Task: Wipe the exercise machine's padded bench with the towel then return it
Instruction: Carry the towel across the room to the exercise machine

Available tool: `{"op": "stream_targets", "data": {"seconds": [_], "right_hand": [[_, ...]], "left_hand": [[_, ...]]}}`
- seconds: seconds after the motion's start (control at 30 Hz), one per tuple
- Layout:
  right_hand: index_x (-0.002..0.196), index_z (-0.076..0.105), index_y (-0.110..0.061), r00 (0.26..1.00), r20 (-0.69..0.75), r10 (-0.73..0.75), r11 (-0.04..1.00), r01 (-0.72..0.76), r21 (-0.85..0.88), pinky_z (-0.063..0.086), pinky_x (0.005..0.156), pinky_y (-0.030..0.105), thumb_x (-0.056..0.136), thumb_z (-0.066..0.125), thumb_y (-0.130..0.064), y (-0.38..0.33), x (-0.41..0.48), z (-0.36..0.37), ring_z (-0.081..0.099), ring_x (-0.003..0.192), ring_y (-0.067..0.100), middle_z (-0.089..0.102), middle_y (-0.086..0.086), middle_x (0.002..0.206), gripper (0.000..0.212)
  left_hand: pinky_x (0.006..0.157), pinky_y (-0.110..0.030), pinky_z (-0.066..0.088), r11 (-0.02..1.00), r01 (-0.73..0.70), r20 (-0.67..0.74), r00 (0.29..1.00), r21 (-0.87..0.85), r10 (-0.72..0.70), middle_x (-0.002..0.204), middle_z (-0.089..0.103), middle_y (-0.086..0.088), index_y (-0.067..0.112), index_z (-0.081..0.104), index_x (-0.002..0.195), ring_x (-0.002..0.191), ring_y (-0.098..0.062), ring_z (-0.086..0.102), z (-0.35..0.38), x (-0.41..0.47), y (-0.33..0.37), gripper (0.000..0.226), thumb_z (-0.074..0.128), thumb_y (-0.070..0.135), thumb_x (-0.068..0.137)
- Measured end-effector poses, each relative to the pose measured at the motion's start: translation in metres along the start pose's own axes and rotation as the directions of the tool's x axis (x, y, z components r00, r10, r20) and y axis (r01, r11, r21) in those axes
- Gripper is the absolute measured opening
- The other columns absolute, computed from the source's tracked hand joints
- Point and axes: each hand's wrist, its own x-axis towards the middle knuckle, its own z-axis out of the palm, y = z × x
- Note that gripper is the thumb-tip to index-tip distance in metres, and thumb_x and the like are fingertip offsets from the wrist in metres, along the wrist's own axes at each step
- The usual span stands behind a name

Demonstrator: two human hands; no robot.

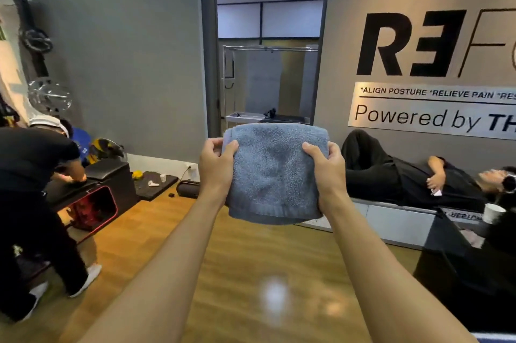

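A folded grey-blue towel (pixel 275 172) is held up in the air in front of me, over the wooden floor. My left hand (pixel 216 168) grips its left edge, thumb on the front. My right hand (pixel 325 172) grips its right edge the same way. Both arms are stretched forward. An exercise machine with a black padded bench (pixel 458 198) runs along the right wall, and a person in black lies on it. Another black padded box (pixel 107 168) stands at the left.
A person in black (pixel 36 203) bends over the equipment at the left. A dark counter with a white cup (pixel 492 212) fills the right foreground. An open doorway (pixel 268 63) lies straight ahead. A mat with small items (pixel 155 183) sits by the wall.
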Motion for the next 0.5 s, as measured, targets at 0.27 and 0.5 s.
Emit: {"op": "stream_targets", "data": {"seconds": [0.27, 0.5], "right_hand": [[0.112, 0.054, -0.013, 0.998, -0.045, -0.037, 0.999, 0.036, -0.025, 0.058, 0.076, 0.032, 0.088, 0.068, -0.024, 0.079, 0.207, 0.075, 0.068, 0.088, 0.017, 0.068, 0.004, 0.101, 0.03], [0.111, 0.054, -0.012, 0.998, -0.062, -0.026, 1.0, 0.026, 0.001, 0.054, 0.063, 0.022, 0.088, 0.068, -0.023, 0.188, 0.415, 0.143, 0.066, 0.08, 0.013, 0.067, 0.003, 0.097, 0.028]], "left_hand": [[0.072, -0.034, 0.046, 1.0, 0.008, 0.041, 0.999, 0.003, -0.008, 0.09, 0.06, 0.007, 0.019, 0.053, 0.101, 0.083, -0.012, 0.058, 0.098, 0.21, -0.091, 0.017, 0.059, 0.029, 0.089], [0.061, -0.023, 0.039, 0.999, 0.004, 0.032, 0.999, 0.031, -0.005, 0.091, 0.057, 0.01, 0.018, 0.052, 0.104, 0.078, -0.002, 0.053, 0.192, 0.4, -0.193, 0.019, 0.058, 0.029, 0.091]]}}
